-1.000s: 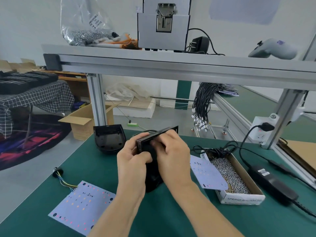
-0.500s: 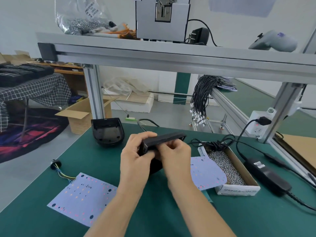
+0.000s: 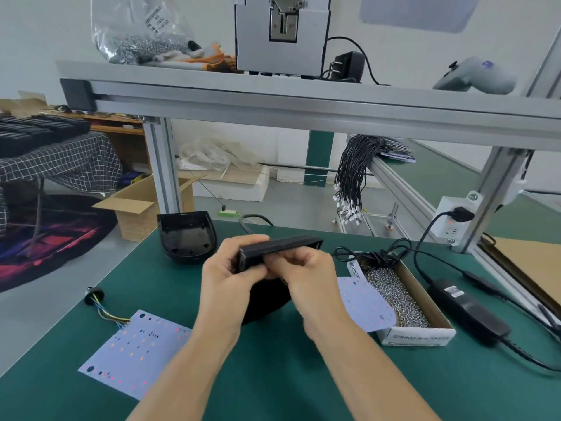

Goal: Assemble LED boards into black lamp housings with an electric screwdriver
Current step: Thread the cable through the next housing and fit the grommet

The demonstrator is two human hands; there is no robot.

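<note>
Between both hands | black housing (image 3: 280, 245) gripped | left hand (image 3: 226, 275), right hand (image 3: 303, 273)

Held housing: black lamp housing (image 3: 273, 247), up off the desk, tipped on edge with its long rim running left to right, gripped at its left end.
Spare housing: second black housing (image 3: 187, 235), open side up, far left of the desk.
Left LED board: white board (image 3: 136, 350), flat, wires at its far corner.
Right LED board: white board (image 3: 364, 305), leaning on the screw box.
</note>
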